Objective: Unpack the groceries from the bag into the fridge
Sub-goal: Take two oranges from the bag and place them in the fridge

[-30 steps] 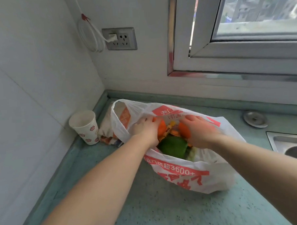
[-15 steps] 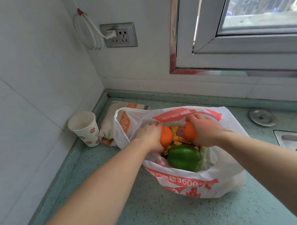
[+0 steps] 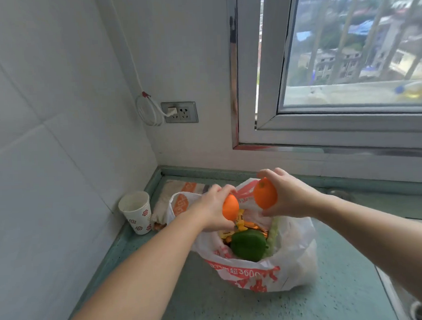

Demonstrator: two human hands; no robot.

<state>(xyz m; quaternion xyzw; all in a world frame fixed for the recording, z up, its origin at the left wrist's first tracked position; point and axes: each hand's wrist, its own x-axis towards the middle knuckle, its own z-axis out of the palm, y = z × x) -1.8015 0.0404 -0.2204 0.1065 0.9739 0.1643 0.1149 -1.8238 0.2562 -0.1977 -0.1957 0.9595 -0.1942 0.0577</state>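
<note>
A white plastic bag (image 3: pixel 282 270) with red print stands open on the green counter (image 3: pixel 211 305). My left hand (image 3: pixel 214 205) grips an orange (image 3: pixel 230 207) just above the bag's mouth. Higher and to the right, my right hand (image 3: pixel 289 195) holds a second orange (image 3: pixel 265 196). Inside the bag lie a green bell pepper (image 3: pixel 248 245), yellow and orange snack packets (image 3: pixel 242 225) and some pale green vegetable (image 3: pixel 272 237). No fridge is in view.
A paper cup (image 3: pixel 136 211) with red marks stands in the left corner by the tiled wall. A folded cloth (image 3: pixel 173 195) lies behind the bag. A wall socket (image 3: pixel 179 112) with a coiled white cable hangs above. The window (image 3: pixel 346 64) is to the right, with a sink edge (image 3: pixel 392 285) at lower right.
Both hands have come up out of the bag, each with an orange. The view has tilted upward, showing more of the window.
</note>
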